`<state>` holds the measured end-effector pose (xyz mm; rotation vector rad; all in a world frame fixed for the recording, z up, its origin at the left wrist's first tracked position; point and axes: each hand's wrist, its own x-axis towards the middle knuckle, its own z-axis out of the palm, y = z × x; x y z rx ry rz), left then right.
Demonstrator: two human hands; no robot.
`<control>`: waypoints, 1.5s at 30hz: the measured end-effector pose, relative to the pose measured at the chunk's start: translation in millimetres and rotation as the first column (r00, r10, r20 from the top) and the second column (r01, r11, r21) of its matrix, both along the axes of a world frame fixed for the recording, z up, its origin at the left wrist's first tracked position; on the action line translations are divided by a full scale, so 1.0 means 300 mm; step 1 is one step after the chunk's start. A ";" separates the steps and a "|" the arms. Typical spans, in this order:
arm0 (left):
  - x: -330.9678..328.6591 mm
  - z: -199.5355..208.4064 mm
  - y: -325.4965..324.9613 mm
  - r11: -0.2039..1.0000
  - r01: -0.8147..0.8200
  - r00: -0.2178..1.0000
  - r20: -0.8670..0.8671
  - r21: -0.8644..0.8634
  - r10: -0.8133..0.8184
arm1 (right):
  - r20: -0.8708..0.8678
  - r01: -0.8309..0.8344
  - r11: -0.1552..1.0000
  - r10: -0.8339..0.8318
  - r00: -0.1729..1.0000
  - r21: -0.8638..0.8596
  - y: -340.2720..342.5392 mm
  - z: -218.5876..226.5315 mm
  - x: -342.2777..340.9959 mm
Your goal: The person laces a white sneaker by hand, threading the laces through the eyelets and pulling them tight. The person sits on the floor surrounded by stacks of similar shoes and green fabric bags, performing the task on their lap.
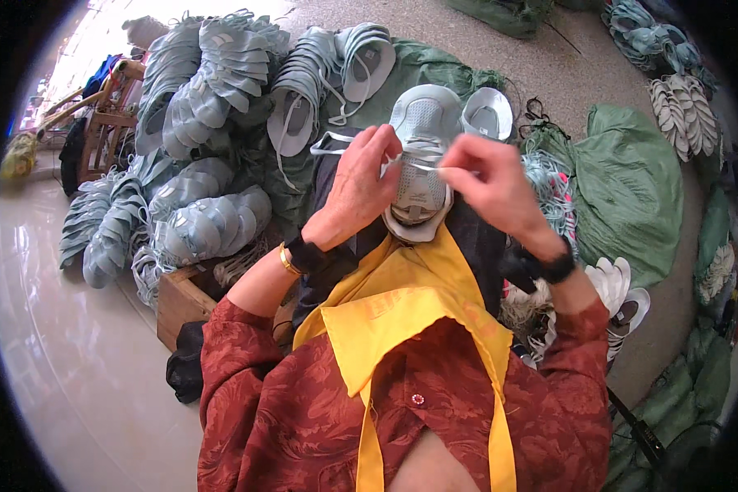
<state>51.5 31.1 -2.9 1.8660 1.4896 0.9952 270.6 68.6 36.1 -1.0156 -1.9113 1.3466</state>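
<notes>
Upper centre of frame: left hand (361, 184) and right hand (490, 179) are pinching the pale lace (422, 167) narrowly over the grey shoe (418, 187); pulling evenly, strands untwisted, should seat it flat.

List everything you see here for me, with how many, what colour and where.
Shoe: one, pale grey-green, centre, between the hands
Lace: one visible, white, on the shoe
Loose upper: one, whitish, right of the shoe
Stacked uppers: too many to count, pale blue-grey, mainly upper left
White uppers: several, far right and by the right elbow
Sacks: several, green, top and right
Box: one, brown, left of the person
Wooden frame: one, brown, upper left
Apron: one, yellow, on the person
Shirt: one, red, on the person
Bracelet: one, gold, left wrist
Wristbands: two, black, one per wrist
Hands: two, bare; left and right, at the lace
</notes>
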 end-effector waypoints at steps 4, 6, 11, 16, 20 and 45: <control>0.011 0.030 0.065 0.961 0.277 0.929 0.259 -0.012 -0.265 | -0.198 -0.039 0.960 -0.017 0.980 -0.276 -0.023 0.193 0.093; 0.035 0.069 0.082 0.897 0.412 0.881 0.321 -0.160 -0.348 | -0.250 -0.055 0.940 -0.032 0.968 -0.335 -0.014 0.190 0.087; 0.047 0.038 0.097 0.804 0.548 0.800 0.426 -0.231 -0.423 | -0.365 -0.122 0.948 0.006 0.931 -0.294 -0.004 0.122 0.053; -0.019 0.025 0.078 0.825 0.440 0.814 0.547 -0.354 -0.199 | -0.440 -0.033 0.881 -0.203 0.874 -0.472 -0.026 0.062 0.103; -0.118 0.040 0.023 0.884 0.278 0.792 0.610 -0.376 0.010 | -0.126 0.132 0.873 -0.214 0.969 -0.469 -0.049 -0.130 0.279; -0.202 0.056 -0.024 0.993 0.113 0.983 -0.147 0.025 -0.108 | -0.120 0.579 0.465 -0.837 0.533 -0.670 -0.126 -0.497 1.140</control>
